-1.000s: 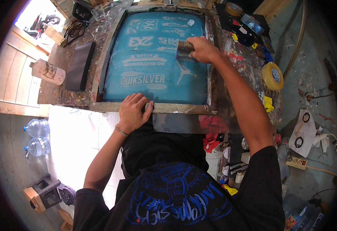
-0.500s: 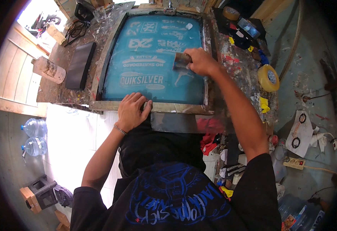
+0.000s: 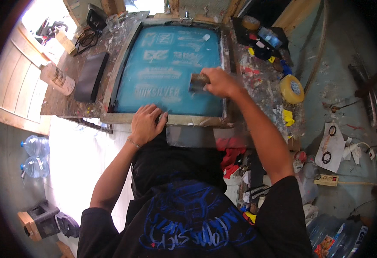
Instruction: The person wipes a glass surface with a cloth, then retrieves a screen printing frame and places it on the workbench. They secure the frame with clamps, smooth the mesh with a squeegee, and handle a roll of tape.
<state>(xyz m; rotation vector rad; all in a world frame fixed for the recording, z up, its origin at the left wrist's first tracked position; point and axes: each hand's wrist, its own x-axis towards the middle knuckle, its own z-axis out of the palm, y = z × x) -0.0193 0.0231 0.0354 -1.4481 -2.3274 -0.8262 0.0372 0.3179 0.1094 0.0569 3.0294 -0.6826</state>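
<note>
A screen-printing frame (image 3: 197, 120) lies on the worktable in front of me, its blue-green mesh (image 3: 154, 96) bearing several pale stencil designs. My right hand (image 3: 221, 82) is closed around a small wooden-handled squeegee (image 3: 197, 81), which is over the right half of the mesh. The squeegee's lower edge is hard to make out, so I cannot tell how firmly it touches. At the near rail, my left hand (image 3: 147, 124) rests with its fingers laid over the wood and its thumb apart. A small white scrap (image 3: 206, 37) is at the mesh's far right.
Left of the frame are a dark flat box (image 3: 91, 77), a stained white bottle (image 3: 57, 79) and a black cable (image 3: 86, 41). On the right stand a yellow tape roll (image 3: 292, 89), a phone-like device (image 3: 269, 38) and yellow scraps (image 3: 288, 117). A metal clamp (image 3: 186, 17) is behind the frame.
My right hand has drawn the squeegee toward me over the mesh. My left hand stays on the near rail. The whole view has shifted slightly and the stencil designs look blurred.
</note>
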